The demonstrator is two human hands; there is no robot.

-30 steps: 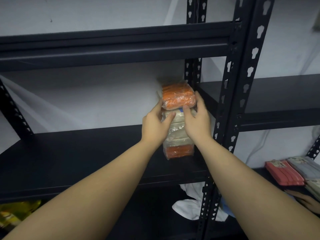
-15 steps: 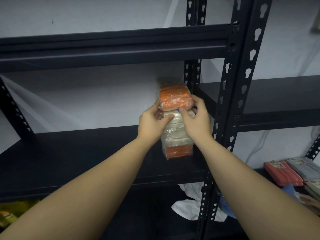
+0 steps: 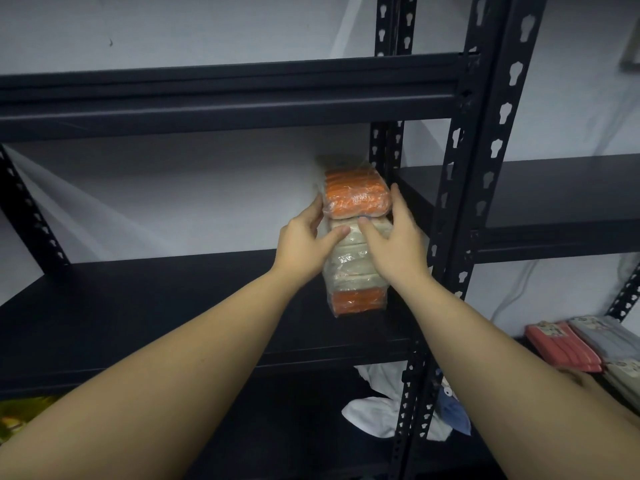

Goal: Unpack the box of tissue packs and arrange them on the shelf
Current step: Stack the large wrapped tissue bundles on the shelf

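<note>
Standing tall on black shelf (image 3: 145,306), tissue pack stack (image 3: 353,258) sits by right post (image 3: 450,216). Orange packs top and bottom, pale ones between, all in clear wrap. No words readable on wrap. Left hand (image 3: 304,244) cups left side, fingers bent around stack, thumb on front. Right hand (image 3: 394,244) presses right side, fingers up beside top orange pack. More packs (image 3: 568,344), pink and grey, lie low right; print too small to read. White cloth (image 3: 374,410) below.

Two hands (image 3: 304,244) (image 3: 394,244); two shelving units (image 3: 207,306) (image 3: 554,202)
</note>
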